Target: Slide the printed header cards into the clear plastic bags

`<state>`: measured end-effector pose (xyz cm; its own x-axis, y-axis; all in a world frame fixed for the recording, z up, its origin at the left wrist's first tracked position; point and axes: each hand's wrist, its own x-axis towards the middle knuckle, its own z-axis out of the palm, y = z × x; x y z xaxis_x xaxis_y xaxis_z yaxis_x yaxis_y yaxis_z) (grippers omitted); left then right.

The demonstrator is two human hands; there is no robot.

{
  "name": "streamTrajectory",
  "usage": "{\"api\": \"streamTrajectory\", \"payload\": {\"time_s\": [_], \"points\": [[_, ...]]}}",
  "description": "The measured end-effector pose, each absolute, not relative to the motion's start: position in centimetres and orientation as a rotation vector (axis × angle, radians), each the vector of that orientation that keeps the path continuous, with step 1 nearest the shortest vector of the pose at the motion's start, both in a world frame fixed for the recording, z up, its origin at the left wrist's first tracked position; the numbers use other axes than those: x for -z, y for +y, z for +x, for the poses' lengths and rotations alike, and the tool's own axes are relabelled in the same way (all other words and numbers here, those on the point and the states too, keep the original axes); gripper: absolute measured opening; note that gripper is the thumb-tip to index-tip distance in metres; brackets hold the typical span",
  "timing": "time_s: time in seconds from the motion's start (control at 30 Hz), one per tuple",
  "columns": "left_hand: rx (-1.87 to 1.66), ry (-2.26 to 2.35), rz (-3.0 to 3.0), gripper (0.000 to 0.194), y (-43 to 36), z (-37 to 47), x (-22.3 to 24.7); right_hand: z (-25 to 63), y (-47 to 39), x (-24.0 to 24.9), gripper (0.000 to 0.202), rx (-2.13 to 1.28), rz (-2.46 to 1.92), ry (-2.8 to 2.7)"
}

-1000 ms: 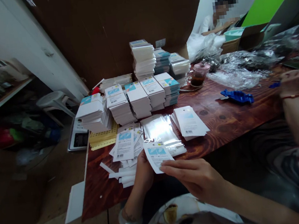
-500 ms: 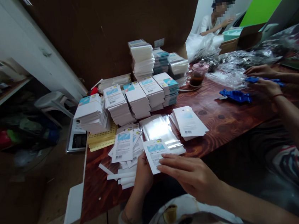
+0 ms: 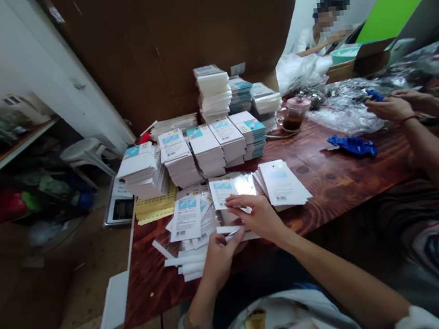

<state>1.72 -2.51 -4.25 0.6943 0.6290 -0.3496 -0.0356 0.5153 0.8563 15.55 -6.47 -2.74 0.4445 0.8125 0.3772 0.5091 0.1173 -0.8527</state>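
Plainly, the right hand (image 3: 257, 215) holds a card (image 3: 221, 189) (white and blue).

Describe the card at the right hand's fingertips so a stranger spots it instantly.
On the dark red wood-grain table, the right hand reaches between a spread pile of cards and a fanned white stack. Right at its fingertips is the card: white, with a light-blue picture panel. Unlike the similar cards beside it, only this one meets the right hand's fingers.

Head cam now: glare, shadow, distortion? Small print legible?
Head view: bright glare on clear sleeves beside the card; deep shadow below the table; white panel leans, probably wide-angle distortion; card's fine print too soft to read.
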Motion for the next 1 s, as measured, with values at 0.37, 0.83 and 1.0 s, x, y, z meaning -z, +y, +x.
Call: {"api": "streamTrajectory", "payload": {"time_s": [0.37, 0.83, 1.0], "points": [[-0.41, 0.704, 0.863, 0.029, -2.2, 1.6, 4.0, 16.7, -5.8, -0.5, 0.028, -0.317, -1.432, -1.706], [-0.455, 0.842, 1.067, 0.081, -2.4, 2.5, 3.6, 26.7, -12.9, 0.5, 0.035, -0.052, -2.304, -1.618], [-0.439, 0.774, 0.942, 0.046, -2.3, 2.3, 3.6, 26.8, -12.8, 0.3, 0.034, -0.028, -2.234, -1.837]]}}
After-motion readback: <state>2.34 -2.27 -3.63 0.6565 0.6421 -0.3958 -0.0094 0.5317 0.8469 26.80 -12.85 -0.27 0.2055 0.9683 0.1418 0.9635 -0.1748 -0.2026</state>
